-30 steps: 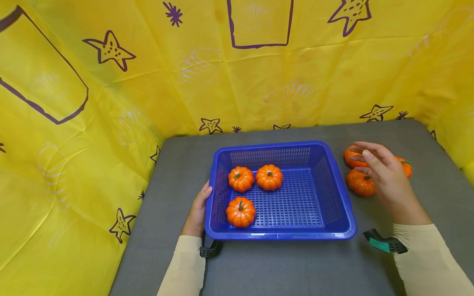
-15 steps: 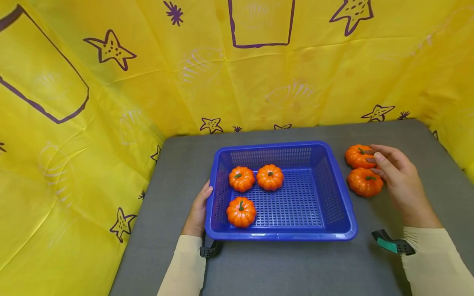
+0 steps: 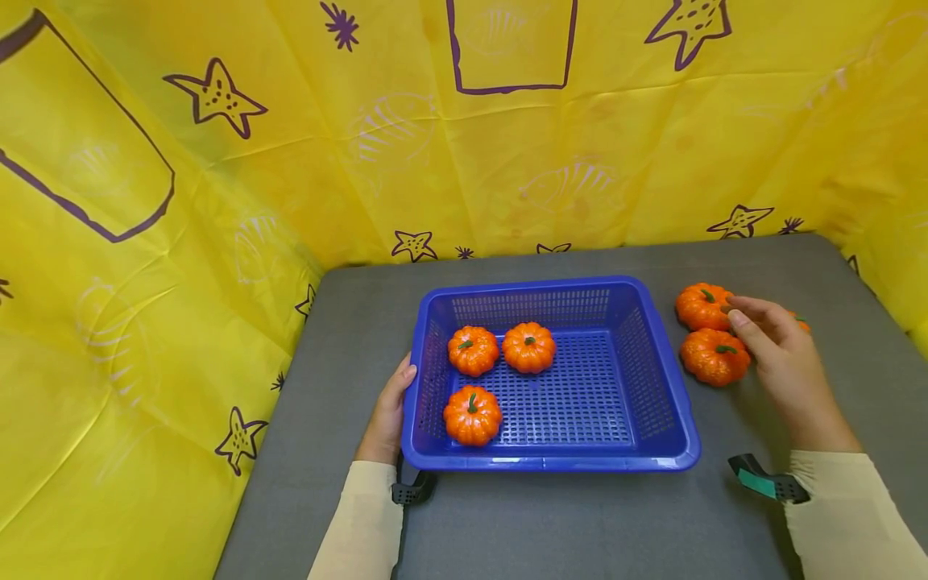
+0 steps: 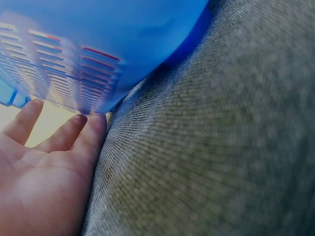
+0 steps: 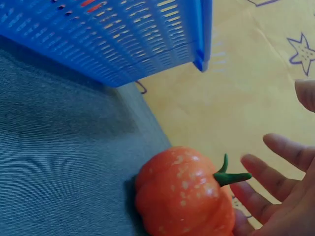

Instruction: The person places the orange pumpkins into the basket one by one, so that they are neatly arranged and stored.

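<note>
A blue basket [image 3: 547, 463] with slotted walls sits mid-worktop [image 3: 551, 524], its long side facing the person. Taking twelve as the far side, a first pumpkin [image 3: 473, 351] lies in the basket toward half past nine; a second pumpkin [image 3: 528, 348] is just beside it toward half past ten, nearer the centre; and a third pumpkin [image 3: 473, 416] rests toward eight o'clock, apart from both. All three are orange with green stems. The left hand [image 3: 384, 415] is at the basket's nine o'clock side, fingers fairly straight and slightly spread, the tips resting against the outer wall rather than wrapped round it. Outside the basket, a fourth pumpkin [image 3: 702, 306] lies toward two o'clock and a fifth pumpkin [image 3: 714, 358] at three, close together on the grey worktop. The right hand [image 3: 783, 362] is just beyond them on their three o'clock side — fingers loosely bent and parted, with nothing held. In the right wrist view, the fingers spread near a speckled pumpkin's green stem; whether a fingertip touches its skin, I cannot tell. A sliver of a sixth pumpkin [image 3: 805, 326] shows at the right hand's one o'clock, mostly hidden. Both forearms wear pale sleeves and black wrist straps — the right strap [image 3: 768, 481] bears a green patch. Yellow cloth [image 3: 478, 177] printed with starfish and fish hangs at nine, twelve and three o'clock.
</note>
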`<move>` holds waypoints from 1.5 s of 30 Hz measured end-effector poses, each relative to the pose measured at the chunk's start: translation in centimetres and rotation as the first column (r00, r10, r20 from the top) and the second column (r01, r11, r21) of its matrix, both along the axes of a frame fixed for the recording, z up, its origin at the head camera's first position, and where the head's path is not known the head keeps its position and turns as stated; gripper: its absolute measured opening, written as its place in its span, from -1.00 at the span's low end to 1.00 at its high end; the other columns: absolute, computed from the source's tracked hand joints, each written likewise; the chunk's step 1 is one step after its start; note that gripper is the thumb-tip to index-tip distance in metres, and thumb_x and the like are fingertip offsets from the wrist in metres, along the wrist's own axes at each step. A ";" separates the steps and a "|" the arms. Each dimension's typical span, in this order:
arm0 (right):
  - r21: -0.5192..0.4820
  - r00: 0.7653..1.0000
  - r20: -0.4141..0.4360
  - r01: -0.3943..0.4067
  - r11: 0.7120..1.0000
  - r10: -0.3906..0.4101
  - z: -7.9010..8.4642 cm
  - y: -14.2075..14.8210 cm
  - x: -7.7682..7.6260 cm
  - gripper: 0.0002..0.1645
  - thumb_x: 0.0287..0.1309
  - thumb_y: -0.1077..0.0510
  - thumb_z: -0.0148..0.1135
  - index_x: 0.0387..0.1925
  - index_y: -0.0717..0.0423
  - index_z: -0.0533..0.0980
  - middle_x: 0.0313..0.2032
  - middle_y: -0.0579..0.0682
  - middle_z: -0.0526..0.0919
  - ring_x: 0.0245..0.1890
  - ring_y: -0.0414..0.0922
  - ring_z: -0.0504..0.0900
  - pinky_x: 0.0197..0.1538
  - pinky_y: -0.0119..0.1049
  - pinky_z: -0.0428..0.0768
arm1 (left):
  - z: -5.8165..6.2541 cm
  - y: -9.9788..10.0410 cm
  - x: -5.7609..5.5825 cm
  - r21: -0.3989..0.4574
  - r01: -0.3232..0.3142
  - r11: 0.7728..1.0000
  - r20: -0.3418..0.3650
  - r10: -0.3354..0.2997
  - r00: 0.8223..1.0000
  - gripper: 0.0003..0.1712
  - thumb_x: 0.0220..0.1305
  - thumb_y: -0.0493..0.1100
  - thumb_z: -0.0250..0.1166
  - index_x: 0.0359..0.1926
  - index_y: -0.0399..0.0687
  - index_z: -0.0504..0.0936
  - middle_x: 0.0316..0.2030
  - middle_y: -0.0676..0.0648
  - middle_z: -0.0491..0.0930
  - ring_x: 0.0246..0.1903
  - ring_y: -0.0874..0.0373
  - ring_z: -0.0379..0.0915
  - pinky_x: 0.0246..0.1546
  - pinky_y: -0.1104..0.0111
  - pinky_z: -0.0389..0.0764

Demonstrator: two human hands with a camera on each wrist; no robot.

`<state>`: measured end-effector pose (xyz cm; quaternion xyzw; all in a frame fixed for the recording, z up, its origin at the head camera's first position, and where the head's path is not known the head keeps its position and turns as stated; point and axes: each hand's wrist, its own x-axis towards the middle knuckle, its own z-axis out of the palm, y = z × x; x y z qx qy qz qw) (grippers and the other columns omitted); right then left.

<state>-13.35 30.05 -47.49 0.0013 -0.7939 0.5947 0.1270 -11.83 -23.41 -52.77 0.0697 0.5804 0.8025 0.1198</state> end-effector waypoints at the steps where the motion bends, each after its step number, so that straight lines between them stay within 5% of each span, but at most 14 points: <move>1: 0.002 1.000 0.004 -0.001 1.000 0.001 -0.1 0.0 0.0 -0.56 0.64 0.13 0.17 0.41 0.09 0.58 0.17 -0.33 0.65 0.13 -0.38 0.53 0.07 -0.62 0.42 | 0.0 0.0 0.0 0.001 -0.001 1.000 0.001 0.001 1.000 -0.22 0.60 0.11 -0.06 0.74 0.13 0.14 0.52 -0.37 0.30 0.28 -0.15 0.48 0.26 0.06 0.60; 13: -0.003 1.000 0.011 -0.029 1.000 0.029 -2.6 -0.6 0.6 -0.59 0.58 0.23 0.23 0.36 0.06 0.59 0.14 -0.36 0.66 0.05 -0.40 0.60 0.07 -0.62 0.43 | 0.0 0.1 0.1 0.002 -0.010 1.000 0.019 0.010 1.000 -0.22 0.60 0.13 -0.04 0.74 0.17 0.14 0.53 -0.34 0.31 0.29 -0.14 0.49 0.26 0.06 0.60; 23: 0.182 0.986 0.162 -0.005 0.983 -0.025 -4.6 -0.7 1.0 -0.32 0.50 -0.02 0.38 0.49 0.13 0.46 0.22 -0.16 0.58 0.07 -0.34 0.45 0.03 -0.56 0.34 | 0.0 0.0 0.0 0.013 0.000 1.000 0.014 0.000 1.000 -0.22 0.62 0.12 -0.05 0.75 0.13 0.11 0.53 -0.38 0.28 0.27 -0.13 0.51 0.25 0.09 0.61; 28: 0.207 0.990 0.140 -0.010 0.978 -0.020 -5.2 -0.7 1.2 -0.30 0.49 0.00 0.40 0.51 0.15 0.43 0.22 -0.05 0.57 0.03 -0.35 0.47 0.00 -0.60 0.36 | 0.0 -0.1 0.0 0.018 0.011 1.000 0.018 -0.011 1.000 -0.22 0.63 0.11 -0.07 0.76 0.13 0.10 0.54 -0.38 0.26 0.28 -0.14 0.49 0.25 0.09 0.61; 33: 0.188 0.993 0.117 -0.008 0.982 -0.015 -5.6 -0.6 1.0 -0.31 0.48 0.03 0.41 0.50 0.15 0.44 0.19 -0.16 0.56 0.04 -0.34 0.48 0.02 -0.64 0.36 | 0.1 -0.1 -0.1 0.022 0.017 1.000 0.012 -0.017 1.000 -0.22 0.62 0.11 -0.06 0.76 0.17 0.10 0.56 -0.34 0.25 0.31 -0.16 0.45 0.28 0.09 0.58; 45: 0.218 0.991 0.132 -0.022 0.976 -0.007 -5.7 -0.2 1.2 -0.32 0.56 -0.01 0.32 0.55 0.12 0.43 0.33 -0.09 0.53 0.11 -0.40 0.40 0.19 -0.46 0.29 | 0.2 0.1 0.0 0.001 0.001 1.000 0.021 -0.001 1.000 -0.22 0.62 0.13 -0.06 0.75 0.19 0.12 0.55 -0.31 0.28 0.32 -0.16 0.45 0.29 0.08 0.58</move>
